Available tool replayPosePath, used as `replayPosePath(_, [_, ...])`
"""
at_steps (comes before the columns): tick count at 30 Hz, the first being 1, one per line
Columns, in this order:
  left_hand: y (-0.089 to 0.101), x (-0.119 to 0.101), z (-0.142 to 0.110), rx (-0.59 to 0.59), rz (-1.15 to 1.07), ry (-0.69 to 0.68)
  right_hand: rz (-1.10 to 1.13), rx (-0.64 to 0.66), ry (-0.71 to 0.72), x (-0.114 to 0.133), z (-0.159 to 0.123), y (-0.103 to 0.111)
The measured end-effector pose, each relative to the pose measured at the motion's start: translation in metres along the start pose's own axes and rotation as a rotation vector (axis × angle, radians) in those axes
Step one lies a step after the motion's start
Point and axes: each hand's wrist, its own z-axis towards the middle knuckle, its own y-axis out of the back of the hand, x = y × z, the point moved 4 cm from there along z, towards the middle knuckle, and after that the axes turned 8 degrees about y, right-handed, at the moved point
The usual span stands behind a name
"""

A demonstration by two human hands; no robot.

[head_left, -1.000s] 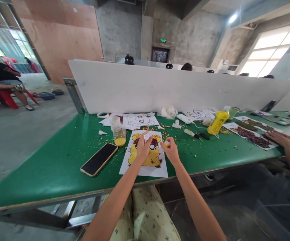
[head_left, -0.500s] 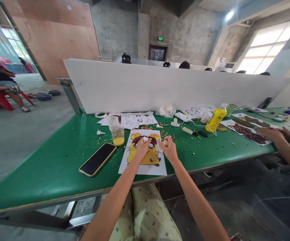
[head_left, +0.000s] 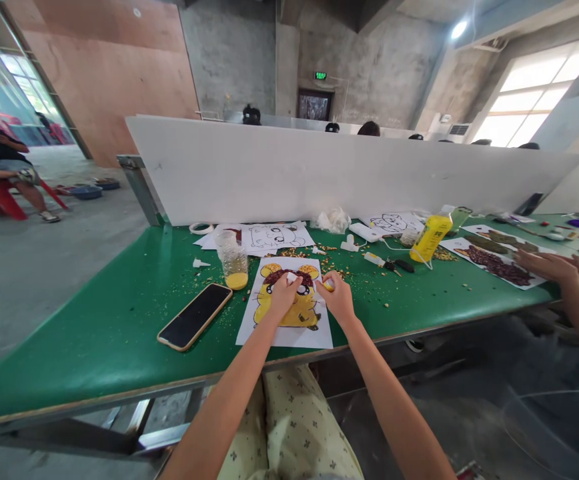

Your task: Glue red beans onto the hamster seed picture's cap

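Note:
A white sheet [head_left: 247,333] with a hamster picture lies in front of me, its body covered in yellow grains and its head and ears in dark red and golden ones. My left hand [head_left: 283,297] is over the picture's upper middle, fingers closed on a small white piece [head_left: 291,276] whose kind I cannot make out. At the sheet's right edge, my right hand [head_left: 340,299] grips a small glue bottle [head_left: 328,285] with a yellow label; its white tip points toward the picture. The fingers cover most of the bottle.
Left of the sheet are a phone [head_left: 195,317] and a plastic cup [head_left: 233,263] with yellow grains. Loose kernels [head_left: 294,253], drawings [head_left: 274,237] and a yellow bottle [head_left: 430,239] lie or stand behind. A co-worker's hands [head_left: 552,267] are at right; a white partition [head_left: 319,173] borders the back.
My hands and the picture have hardly moved. At the right, the co-worker's hands have shifted and lifted slightly off their grain picture.

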Motion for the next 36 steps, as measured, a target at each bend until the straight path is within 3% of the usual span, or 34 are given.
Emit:
replayPosePath(21, [-0.004,0.005,0.002,0.039,0.013,0.013,-0.069,0.060,-0.025,0.011,0.012,0.001])
replayPosePath(25, [-0.004,0.005,0.002,0.041,0.027,0.019,-0.015,0.072,-0.073,0.007,0.017,-0.001])
replayPosePath(30, [-0.003,0.005,0.001,0.040,0.041,0.007,0.095,-0.006,-0.141,0.000,0.018,0.004])
replayPosePath(36, [-0.005,0.006,0.003,0.033,0.094,-0.027,0.369,-0.033,-0.240,-0.002,0.015,0.003])
